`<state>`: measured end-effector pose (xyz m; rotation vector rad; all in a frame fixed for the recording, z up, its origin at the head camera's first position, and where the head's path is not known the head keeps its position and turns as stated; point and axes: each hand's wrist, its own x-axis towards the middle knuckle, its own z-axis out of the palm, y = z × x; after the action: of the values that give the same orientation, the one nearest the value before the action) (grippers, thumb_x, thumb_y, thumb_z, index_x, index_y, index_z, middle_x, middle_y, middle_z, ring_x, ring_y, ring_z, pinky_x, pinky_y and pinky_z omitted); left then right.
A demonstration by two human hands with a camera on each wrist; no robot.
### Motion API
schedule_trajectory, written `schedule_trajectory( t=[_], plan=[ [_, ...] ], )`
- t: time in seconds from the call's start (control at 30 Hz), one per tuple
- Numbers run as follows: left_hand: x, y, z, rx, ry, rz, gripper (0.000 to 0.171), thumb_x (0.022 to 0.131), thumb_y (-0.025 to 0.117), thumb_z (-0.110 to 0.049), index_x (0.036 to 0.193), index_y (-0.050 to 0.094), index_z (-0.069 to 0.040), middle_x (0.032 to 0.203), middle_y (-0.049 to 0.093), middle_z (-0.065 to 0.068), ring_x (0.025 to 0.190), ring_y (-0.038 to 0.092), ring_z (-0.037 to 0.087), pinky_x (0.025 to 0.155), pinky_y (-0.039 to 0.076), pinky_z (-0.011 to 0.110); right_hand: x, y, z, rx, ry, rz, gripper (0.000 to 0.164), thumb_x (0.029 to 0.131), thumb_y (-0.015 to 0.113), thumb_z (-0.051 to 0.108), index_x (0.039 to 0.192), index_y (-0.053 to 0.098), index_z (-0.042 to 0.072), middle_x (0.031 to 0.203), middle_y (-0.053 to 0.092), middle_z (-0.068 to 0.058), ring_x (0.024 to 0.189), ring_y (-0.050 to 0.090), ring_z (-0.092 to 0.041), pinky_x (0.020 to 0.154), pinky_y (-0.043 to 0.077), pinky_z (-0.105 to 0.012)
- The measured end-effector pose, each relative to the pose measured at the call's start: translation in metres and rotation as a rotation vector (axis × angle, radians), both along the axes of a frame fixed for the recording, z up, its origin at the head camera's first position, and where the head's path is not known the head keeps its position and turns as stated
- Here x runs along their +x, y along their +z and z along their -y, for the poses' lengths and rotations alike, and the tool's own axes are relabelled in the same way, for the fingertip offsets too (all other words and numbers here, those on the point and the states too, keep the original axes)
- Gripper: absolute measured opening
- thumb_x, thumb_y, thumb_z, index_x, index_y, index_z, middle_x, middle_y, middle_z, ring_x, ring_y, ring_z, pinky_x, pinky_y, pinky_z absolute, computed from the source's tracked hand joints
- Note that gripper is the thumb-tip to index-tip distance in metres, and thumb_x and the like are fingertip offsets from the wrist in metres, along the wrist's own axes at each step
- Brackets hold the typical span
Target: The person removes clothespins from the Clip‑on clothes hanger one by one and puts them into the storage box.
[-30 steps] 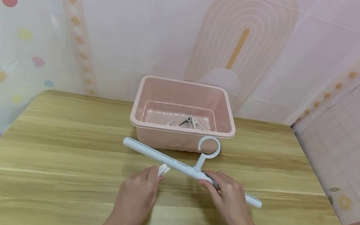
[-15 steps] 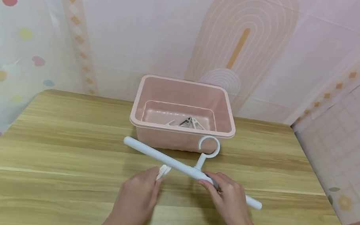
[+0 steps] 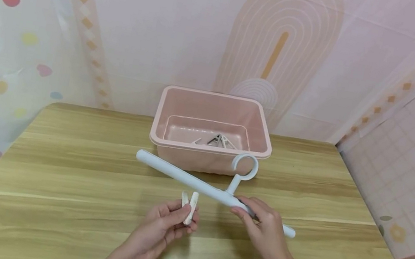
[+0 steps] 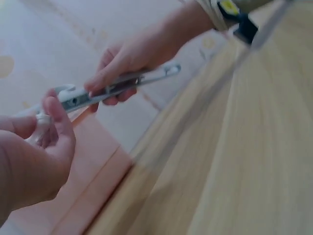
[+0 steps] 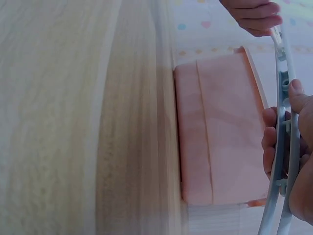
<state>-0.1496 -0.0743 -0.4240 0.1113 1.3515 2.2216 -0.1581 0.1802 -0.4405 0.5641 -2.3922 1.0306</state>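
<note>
My right hand [image 3: 268,231] grips a pale blue clothes hanger [image 3: 186,180] just right of its round hook [image 3: 252,174]. The bar slants, its left end higher in the head view. In the right wrist view the underside of the hanger [image 5: 280,161] shows as a hollow, ribbed channel. My left hand [image 3: 153,231], palm turned partly up, pinches a small white clothespin [image 3: 191,209] between thumb and fingers. The two arms of the clothespin spread in a V just below the bar. In the left wrist view fingers partly cover the clothespin [image 4: 42,128].
Behind the hanger a pink plastic bin [image 3: 185,158] stands on the wooden table [image 3: 77,180], close to the patterned wall cloth [image 3: 175,26]. Several white and grey clips [image 3: 220,141] lie in the bin.
My left hand has turned from back-up to palm partly up, bringing the clothespin into fuller view. The hanger has shifted slightly left, still held by my right hand.
</note>
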Motion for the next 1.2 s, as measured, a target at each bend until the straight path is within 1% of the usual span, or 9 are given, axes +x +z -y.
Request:
schedule_trajectory(
  t=[0.13,0.27,0.37,0.6,0.67,0.83,0.9,1.0,1.2],
  plan=[
    [0.002,-0.005,0.001,0.227,-0.065,0.126,0.019,0.106,0.050,-0.021,0.113,0.059,-0.006,0.101,0.068,-0.002,0.092,0.066,0.006,0.086,0.054,0.014,0.000,0.000,-0.001,0.003,-0.028,0.007,0.025,0.084,0.079,0.012,0.108,0.076,0.009,0.092,0.076,0.002,0.078,0.062,0.001,0.066,0.054,-0.012],
    [0.004,-0.010,0.000,0.279,-0.113,0.136,0.019,0.107,0.047,-0.021,0.115,0.058,-0.008,0.103,0.068,-0.002,0.094,0.065,0.005,0.086,0.054,0.014,0.000,-0.001,-0.001,-0.010,-0.066,0.009,0.025,0.084,0.079,0.012,0.108,0.076,0.007,0.090,0.075,0.003,0.073,0.058,0.001,0.063,0.052,-0.013],
    [0.005,-0.011,-0.002,0.171,-0.077,0.086,0.024,0.105,0.052,-0.023,0.121,0.055,-0.004,0.105,0.071,-0.001,0.099,0.069,0.008,0.088,0.055,0.018,-0.001,0.000,-0.002,-0.001,-0.096,0.002,0.025,0.084,0.079,0.012,0.108,0.076,0.008,0.089,0.074,0.003,0.071,0.056,0.001,0.063,0.052,-0.013],
    [0.008,-0.014,-0.005,-0.172,0.137,-0.101,0.042,0.096,0.068,-0.017,0.124,0.054,0.011,0.099,0.076,0.001,0.097,0.073,0.012,0.091,0.059,0.031,-0.003,-0.002,-0.003,0.053,-0.104,-0.033,0.026,0.083,0.081,0.015,0.108,0.076,0.010,0.088,0.075,0.004,0.071,0.058,0.001,0.061,0.050,-0.012],
    [0.009,-0.015,-0.005,-0.251,0.216,-0.220,0.034,0.093,0.070,-0.011,0.119,0.060,0.008,0.097,0.075,0.000,0.093,0.073,0.010,0.087,0.060,0.028,-0.004,-0.003,-0.003,0.061,-0.100,-0.047,0.026,0.083,0.081,0.015,0.108,0.076,0.010,0.086,0.074,0.005,0.070,0.057,0.001,0.061,0.050,-0.011],
    [0.005,-0.011,-0.004,-0.624,0.524,-0.926,0.027,0.082,0.079,0.000,0.107,0.068,-0.001,0.095,0.075,0.004,0.080,0.072,0.010,0.074,0.058,0.017,-0.005,-0.002,-0.002,0.081,-0.106,-0.068,0.026,0.082,0.081,0.016,0.107,0.077,0.011,0.085,0.074,0.006,0.069,0.056,0.001,0.060,0.049,-0.011],
    [0.000,-0.007,-0.003,-0.712,0.654,-1.136,0.033,0.078,0.081,0.003,0.106,0.066,0.000,0.095,0.075,0.008,0.078,0.071,0.014,0.073,0.056,0.015,-0.005,-0.001,-0.002,0.091,-0.105,-0.074,0.026,0.082,0.081,0.017,0.107,0.077,0.011,0.084,0.074,0.006,0.069,0.055,0.002,0.060,0.049,-0.011],
    [-0.007,0.002,-0.001,-0.698,0.713,-1.214,0.036,0.076,0.081,0.006,0.107,0.063,0.002,0.095,0.075,0.012,0.079,0.071,0.018,0.074,0.055,0.012,-0.004,-0.002,-0.002,0.102,-0.099,-0.079,0.026,0.082,0.082,0.017,0.107,0.077,0.011,0.081,0.073,0.006,0.067,0.053,0.002,0.057,0.049,-0.013],
    [-0.018,0.015,0.002,-0.665,0.710,-1.256,0.033,0.078,0.080,0.005,0.107,0.064,0.002,0.094,0.074,0.012,0.083,0.070,0.020,0.074,0.053,0.010,-0.003,-0.003,-0.002,0.103,-0.102,-0.077,0.027,0.081,0.082,0.018,0.106,0.077,0.011,0.082,0.074,0.006,0.067,0.054,0.002,0.056,0.051,-0.020]
  ],
)
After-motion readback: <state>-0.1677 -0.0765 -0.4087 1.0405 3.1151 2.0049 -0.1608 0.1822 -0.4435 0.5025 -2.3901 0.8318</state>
